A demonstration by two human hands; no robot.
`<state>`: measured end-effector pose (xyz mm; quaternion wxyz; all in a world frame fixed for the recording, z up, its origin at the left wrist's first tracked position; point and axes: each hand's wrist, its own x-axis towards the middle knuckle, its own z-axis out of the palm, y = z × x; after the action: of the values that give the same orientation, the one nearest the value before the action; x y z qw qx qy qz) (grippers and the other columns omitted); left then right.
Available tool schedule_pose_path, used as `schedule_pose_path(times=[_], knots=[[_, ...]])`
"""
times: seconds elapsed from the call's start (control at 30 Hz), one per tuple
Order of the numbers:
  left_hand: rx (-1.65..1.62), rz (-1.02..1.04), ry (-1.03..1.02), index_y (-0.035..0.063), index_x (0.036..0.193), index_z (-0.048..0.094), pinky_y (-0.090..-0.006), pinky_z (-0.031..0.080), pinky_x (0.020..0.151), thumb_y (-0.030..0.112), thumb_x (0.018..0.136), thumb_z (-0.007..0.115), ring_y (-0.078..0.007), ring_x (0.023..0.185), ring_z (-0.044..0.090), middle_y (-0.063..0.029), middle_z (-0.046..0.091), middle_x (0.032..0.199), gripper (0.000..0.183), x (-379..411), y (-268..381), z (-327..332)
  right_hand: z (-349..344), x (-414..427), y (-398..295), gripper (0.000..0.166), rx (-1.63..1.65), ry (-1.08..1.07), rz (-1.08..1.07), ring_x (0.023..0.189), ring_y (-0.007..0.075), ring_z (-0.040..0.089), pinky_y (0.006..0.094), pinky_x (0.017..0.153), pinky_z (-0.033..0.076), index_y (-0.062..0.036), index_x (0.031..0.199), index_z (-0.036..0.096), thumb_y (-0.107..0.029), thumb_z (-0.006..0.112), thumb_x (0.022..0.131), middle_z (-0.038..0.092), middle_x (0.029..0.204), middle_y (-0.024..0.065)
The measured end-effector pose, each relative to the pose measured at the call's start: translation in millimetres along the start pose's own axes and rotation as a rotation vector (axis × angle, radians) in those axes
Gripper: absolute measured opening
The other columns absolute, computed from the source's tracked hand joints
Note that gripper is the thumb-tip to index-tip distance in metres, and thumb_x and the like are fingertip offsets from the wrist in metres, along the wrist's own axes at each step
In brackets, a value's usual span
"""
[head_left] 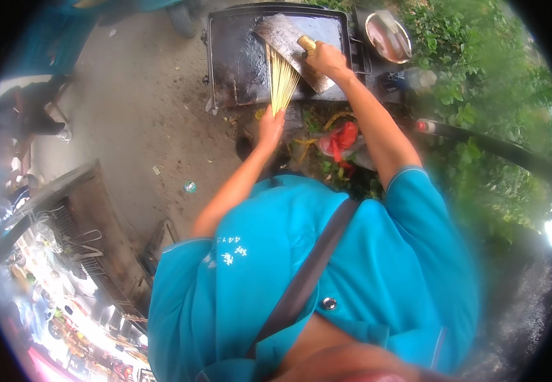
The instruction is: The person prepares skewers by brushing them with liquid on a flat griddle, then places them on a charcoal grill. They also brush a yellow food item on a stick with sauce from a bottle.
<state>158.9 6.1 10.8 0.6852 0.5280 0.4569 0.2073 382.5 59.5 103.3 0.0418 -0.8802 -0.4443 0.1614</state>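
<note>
My left hand [272, 125] grips the gathered ends of a fan of thin bamboo skewers [284, 85] just past the near edge of a dark flat griddle [235, 62]. The skewers spread away from me and run under a stained metal press plate [283, 36]. My right hand [327, 59] is closed around the plate's short yellowish handle [306, 44]. Slanting across the skewers, the plate hides their far ends and whatever is on them. The griddle's surface looks wet or oily.
An oval bowl [371, 37] of reddish-brown sauce with a flat utensil stands right of the griddle, near a container [424, 79]. Below hang red and clear plastic bags [345, 138]. Leafy plants [467, 90] line the right side. A wooden cart [99, 215] stands at lower left.
</note>
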Motion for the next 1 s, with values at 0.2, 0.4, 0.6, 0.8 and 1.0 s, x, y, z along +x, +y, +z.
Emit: schedule_pose_path(times=[0.2, 0.4, 0.6, 0.8, 1.0], knots=[[-0.209, -0.161, -0.094, 0.0050, 0.098, 0.051, -0.0188, 0.030, 0.038, 0.034, 0.095, 0.037, -0.0048, 0.045, 0.037, 0.0003, 0.047, 0.061, 0.032, -7, 7, -8, -49, -4, 30, 0.037, 0.310, 0.107, 0.041, 0.084, 0.0374, 0.061, 0.0430, 0.075, 0.047, -0.0040, 0.100, 0.058, -0.026, 0.058, 0.070, 0.063, 0.085, 0.0220], [-0.352, -0.263, -0.103, 0.0041, 0.103, 0.048, -0.0204, 0.040, 0.039, 0.034, 0.095, 0.036, -0.0078, 0.049, 0.048, -0.0078, 0.059, 0.073, 0.034, -8, 5, -6, -11, -8, -7, 0.031, 0.059, 0.037, -0.069, 0.085, 0.0385, 0.060, 0.0443, 0.076, 0.047, 0.0000, 0.096, 0.058, -0.018, 0.056, 0.071, 0.062, 0.085, 0.0230], [-0.183, -0.216, -0.072, 0.0032, 0.104, 0.047, -0.0199, 0.042, 0.041, 0.033, 0.094, 0.039, -0.0076, 0.051, 0.051, -0.0092, 0.062, 0.078, 0.033, -8, 13, -4, 28, 2, -3, 0.022, 0.038, 0.041, -0.057, 0.084, 0.0369, 0.061, 0.0444, 0.074, 0.048, -0.0010, 0.087, 0.062, -0.016, 0.054, 0.073, 0.063, 0.086, 0.0221], [-0.385, -0.281, -0.163, 0.0047, 0.105, 0.050, -0.0181, 0.037, 0.041, 0.033, 0.094, 0.037, -0.0057, 0.049, 0.047, -0.0089, 0.063, 0.079, 0.033, -4, 15, -5, 24, 16, -10, 0.028, 0.007, 0.024, -0.008, 0.085, 0.0354, 0.062, 0.0421, 0.076, 0.049, -0.0017, 0.093, 0.064, -0.021, 0.055, 0.074, 0.063, 0.088, 0.0220], [-0.763, -0.502, -0.413, 0.0091, 0.124, 0.046, -0.0162, 0.034, 0.044, 0.036, 0.095, 0.035, -0.0051, 0.055, 0.041, -0.0064, 0.060, 0.095, 0.041, 5, 9, -14, -29, -3, 16, 0.031, 0.431, 0.038, 0.139, 0.048, 0.0133, 0.058, 0.0281, 0.043, 0.047, 0.0019, 0.091, 0.059, -0.021, 0.063, 0.070, 0.061, 0.062, 0.0099]])
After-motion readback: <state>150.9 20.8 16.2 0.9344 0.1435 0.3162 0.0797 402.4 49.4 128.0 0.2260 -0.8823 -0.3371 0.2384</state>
